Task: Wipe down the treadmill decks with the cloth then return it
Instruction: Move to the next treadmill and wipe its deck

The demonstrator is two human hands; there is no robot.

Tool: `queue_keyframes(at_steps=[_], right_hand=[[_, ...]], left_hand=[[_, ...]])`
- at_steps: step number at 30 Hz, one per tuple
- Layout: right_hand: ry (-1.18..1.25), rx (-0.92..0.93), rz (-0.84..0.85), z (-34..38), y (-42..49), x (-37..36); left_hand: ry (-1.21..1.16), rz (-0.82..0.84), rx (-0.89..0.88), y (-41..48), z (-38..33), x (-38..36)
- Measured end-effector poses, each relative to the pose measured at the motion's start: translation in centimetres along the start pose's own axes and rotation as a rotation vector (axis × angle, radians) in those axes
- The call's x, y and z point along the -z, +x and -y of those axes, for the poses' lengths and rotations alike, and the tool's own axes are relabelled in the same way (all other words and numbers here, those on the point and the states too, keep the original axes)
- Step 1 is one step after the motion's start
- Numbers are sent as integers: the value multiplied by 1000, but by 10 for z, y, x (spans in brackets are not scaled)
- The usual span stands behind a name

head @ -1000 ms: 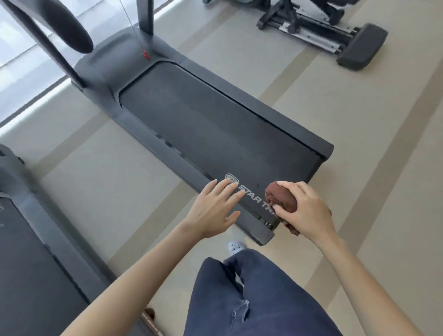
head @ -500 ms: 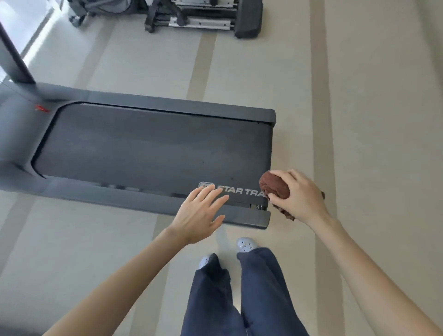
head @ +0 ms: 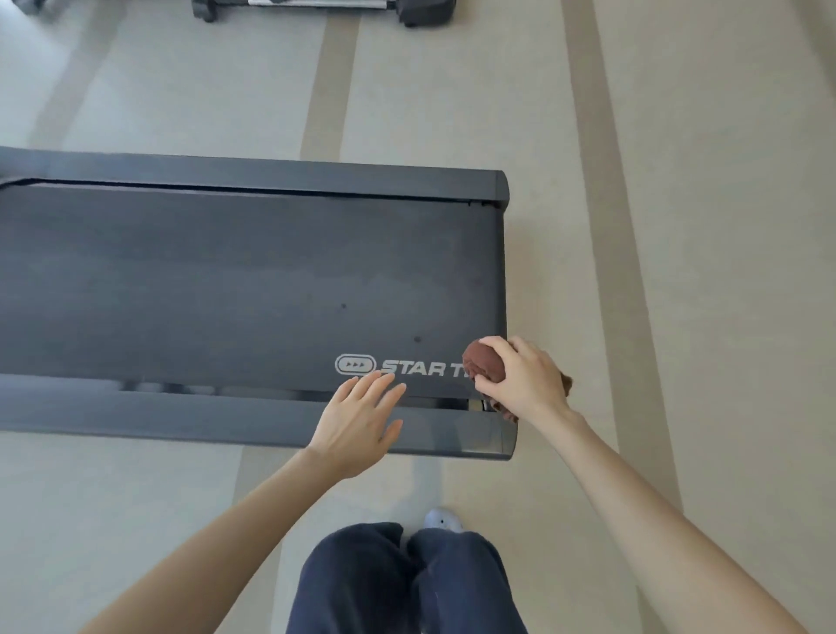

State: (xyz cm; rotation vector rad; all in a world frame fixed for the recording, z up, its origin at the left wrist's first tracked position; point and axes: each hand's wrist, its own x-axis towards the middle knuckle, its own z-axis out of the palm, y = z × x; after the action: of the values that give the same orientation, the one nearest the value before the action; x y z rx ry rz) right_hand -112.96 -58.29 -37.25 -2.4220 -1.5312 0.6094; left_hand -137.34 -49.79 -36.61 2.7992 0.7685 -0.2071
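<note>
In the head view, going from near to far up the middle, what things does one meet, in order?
In order: trousers → shoe → near rail of the treadmill → belt → far rail → another machine.

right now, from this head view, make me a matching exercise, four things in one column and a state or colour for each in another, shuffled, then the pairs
Things:
1. cloth
2. left hand
3. right hand
4. treadmill belt

States:
a. open, holds nothing
b. bunched up, reddish brown
c. dark grey, white STAR lettering
d. grips the cloth

Pairs: 1-b, 2-a, 3-d, 4-c
</note>
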Motion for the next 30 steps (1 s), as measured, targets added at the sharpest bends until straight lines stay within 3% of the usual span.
queue_keyframes(at_steps=[8,14,19,24,27,30], right_hand=[[-82,47,-106,-83,111,-191],[-154,31,-174,-124,163,-308],[-156,85,-502,-136,151,-347],[-174,186,-537,-139,146,-350],[-183,207,-556,-140,204,-333],[-202,108,-567,-133,279,-314]], left_hand=[[13,81,82,111,58,-228],[53,-10,252,182,116,-340],[5,-231,195,192,134,-375],[-50,-261,207,190,133,-374],[-71,-270,213,190,133,-372],[-80,-288,227,190,134,-374]])
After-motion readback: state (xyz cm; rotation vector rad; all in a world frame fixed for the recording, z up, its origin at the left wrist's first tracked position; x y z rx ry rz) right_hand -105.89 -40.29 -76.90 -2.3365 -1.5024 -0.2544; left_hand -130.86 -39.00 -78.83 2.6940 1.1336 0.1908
